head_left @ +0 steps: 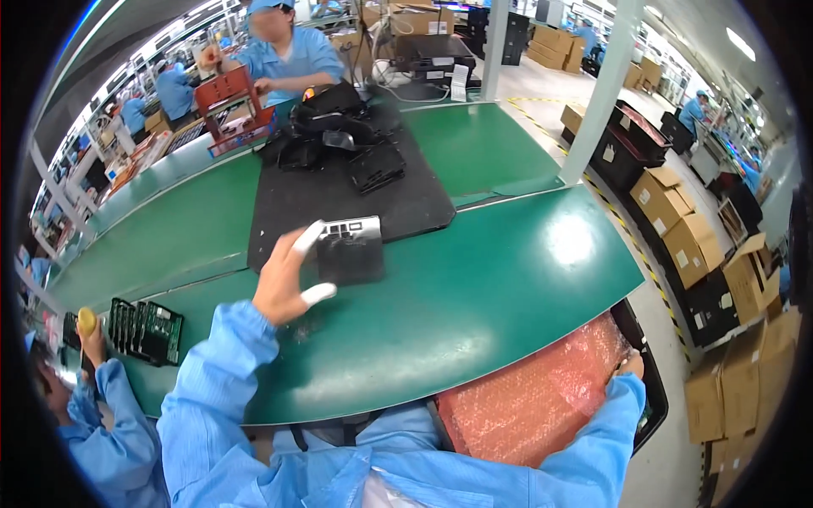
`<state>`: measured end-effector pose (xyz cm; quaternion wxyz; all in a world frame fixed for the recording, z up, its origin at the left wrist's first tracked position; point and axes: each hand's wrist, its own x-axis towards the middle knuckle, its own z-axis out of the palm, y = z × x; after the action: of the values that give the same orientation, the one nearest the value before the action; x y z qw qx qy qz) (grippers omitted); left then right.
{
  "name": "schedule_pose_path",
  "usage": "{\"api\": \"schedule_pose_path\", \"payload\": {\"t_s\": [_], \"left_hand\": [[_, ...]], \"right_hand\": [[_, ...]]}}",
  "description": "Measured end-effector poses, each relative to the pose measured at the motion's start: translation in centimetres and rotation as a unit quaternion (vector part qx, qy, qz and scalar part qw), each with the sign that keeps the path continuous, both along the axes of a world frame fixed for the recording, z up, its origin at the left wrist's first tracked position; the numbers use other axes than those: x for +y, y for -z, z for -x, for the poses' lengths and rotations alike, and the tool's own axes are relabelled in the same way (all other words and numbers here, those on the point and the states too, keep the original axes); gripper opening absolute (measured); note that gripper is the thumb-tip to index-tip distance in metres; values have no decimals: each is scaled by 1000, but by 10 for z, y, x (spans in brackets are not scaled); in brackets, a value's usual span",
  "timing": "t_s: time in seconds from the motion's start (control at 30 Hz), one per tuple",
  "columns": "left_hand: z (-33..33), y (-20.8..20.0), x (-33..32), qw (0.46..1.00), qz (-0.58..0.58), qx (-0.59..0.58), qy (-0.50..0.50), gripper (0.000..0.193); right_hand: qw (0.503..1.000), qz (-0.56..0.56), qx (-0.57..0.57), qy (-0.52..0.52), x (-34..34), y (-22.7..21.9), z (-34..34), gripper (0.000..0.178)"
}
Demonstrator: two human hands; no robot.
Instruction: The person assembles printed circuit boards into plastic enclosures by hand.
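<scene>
My left hand (pixel 286 276) reaches over the green bench, its white-tipped thumb and index finger spread apart. Just beside those fingertips lies a flat black panel with a silver slotted strip (pixel 352 248), partly on the black mat's near edge; whether the index fingertip touches it I cannot tell. Down at the right, my right hand (pixel 630 366) is curled at the edge of a sheet of pink bubble wrap (pixel 533 394), by the rim of a black bin (pixel 650 398). What its fingers hold is hidden.
A black mat (pixel 339 207) carries a heap of black plastic parts (pixel 343 127). Across the bench, a person (pixel 292 59) handles a red frame (pixel 229 102). Another person at left holds a yellow object (pixel 87 321) near upright green circuit boards (pixel 146 330). Cardboard boxes (pixel 690 245) line the right.
</scene>
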<state>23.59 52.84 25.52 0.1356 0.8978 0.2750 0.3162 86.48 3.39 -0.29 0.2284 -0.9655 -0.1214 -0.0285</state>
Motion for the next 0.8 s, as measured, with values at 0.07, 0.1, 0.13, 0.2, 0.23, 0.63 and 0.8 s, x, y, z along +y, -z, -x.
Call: {"api": "schedule_pose_path", "payload": {"t_s": [0.07,0.1,0.13,0.2,0.23,0.63,0.8], "left_hand": [[-12,-19,20,989,-71,110,68,100],[-20,-16,32,981,-68,157,86,103],[-28,-9,46,971,-66,204,104,106],[-42,7,67,952,14,255,169,105],[-46,6,66,945,87,277,150,104],[103,70,131,943,246,-3,-223,64],[120,24,109,972,-32,216,-89,113]], "right_hand": [[995,-74,62,38,14,-9,28,30],[995,-76,61,32,13,-14,38,30],[999,14,-42,-22,11,-16,47,28],[981,102,-148,-78,16,-33,66,26],[981,23,-182,-57,20,-46,83,26],[871,-455,-181,-27,91,-234,178,34],[754,-593,79,-272,224,-272,265,48]]}}
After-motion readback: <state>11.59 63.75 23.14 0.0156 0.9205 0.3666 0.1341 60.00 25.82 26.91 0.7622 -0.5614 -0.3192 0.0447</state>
